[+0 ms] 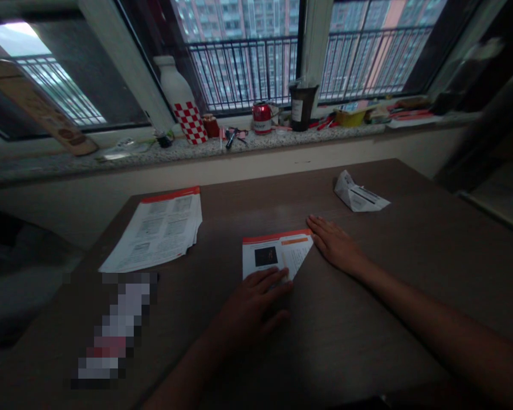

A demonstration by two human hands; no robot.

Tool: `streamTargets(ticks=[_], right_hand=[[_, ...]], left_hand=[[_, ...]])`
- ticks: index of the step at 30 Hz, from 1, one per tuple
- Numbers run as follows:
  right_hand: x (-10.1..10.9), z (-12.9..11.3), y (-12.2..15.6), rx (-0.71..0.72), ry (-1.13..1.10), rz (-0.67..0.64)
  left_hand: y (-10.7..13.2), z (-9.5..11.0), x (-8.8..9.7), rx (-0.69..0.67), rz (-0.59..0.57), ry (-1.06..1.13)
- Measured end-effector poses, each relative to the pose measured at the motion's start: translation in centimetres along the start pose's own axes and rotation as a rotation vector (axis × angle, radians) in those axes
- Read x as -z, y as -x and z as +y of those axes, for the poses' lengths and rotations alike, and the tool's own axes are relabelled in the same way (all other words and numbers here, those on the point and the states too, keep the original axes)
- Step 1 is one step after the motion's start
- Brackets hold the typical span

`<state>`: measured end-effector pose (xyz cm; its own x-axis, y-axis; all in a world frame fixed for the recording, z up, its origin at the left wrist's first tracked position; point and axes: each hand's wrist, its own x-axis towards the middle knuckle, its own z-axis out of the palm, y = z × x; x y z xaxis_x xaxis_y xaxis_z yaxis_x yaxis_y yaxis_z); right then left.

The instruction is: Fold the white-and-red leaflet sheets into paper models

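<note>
A printed sheet of paper (265, 253) with a red top edge lies folded on the brown table, its right side running along a slanted edge. My left hand (259, 299) rests flat over its lower part, fingers stretched out and pointing right, hiding the bottom edge. At the sheet's upper right corner, my right hand (331, 242) lies on the tabletop with its fingers extended, the fingertips touching or just beside that corner. Neither hand grips anything. Beyond the right hand sits a folded paper shape (359, 196), partly standing up.
A stack of printed sheets (162, 228) lies at the table's left, with a pixelated object (115, 327) nearer to me. Along the windowsill (141, 156) stand a checkered white bottle (182, 102), a red can (262, 118), a dark cup (302, 107) and a yellow container (351, 118).
</note>
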<state>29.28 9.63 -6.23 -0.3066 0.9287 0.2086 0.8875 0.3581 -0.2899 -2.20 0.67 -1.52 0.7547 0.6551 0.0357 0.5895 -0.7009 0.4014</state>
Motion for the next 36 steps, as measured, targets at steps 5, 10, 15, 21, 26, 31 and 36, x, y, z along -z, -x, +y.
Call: streamTargets(ticks=[5,10,15,21,26,31,36], right_hand=[[0.5,0.0,-0.2,0.023,-0.052,0.074],[2.2,-1.3,0.7,0.158,-0.167,0.115],[2.8,-3.5,2.0,0.473,-0.218,-0.047],[2.2,-4.8,2.5,0.527,-0.225,-0.184],[1.7,-4.7,2.4,0.516,-0.218,-0.159],[1.4,-5.1,2.1,0.486,-0.234,-0.117],[1.5,-5.7,1.8,0.466,-0.215,-0.085]], left_hand=[[0.0,0.1,0.0,-0.021,0.024,-0.018],[0.0,0.1,-0.1,-0.020,0.014,-0.052],[0.2,0.0,-0.2,-0.031,0.025,-0.066],[0.2,0.2,-0.1,-0.038,0.037,-0.057],[0.3,0.0,-0.3,-0.035,0.069,-0.067],[0.4,0.0,-0.3,-0.057,0.078,-0.067],[0.5,0.1,-0.3,-0.046,0.092,-0.070]])
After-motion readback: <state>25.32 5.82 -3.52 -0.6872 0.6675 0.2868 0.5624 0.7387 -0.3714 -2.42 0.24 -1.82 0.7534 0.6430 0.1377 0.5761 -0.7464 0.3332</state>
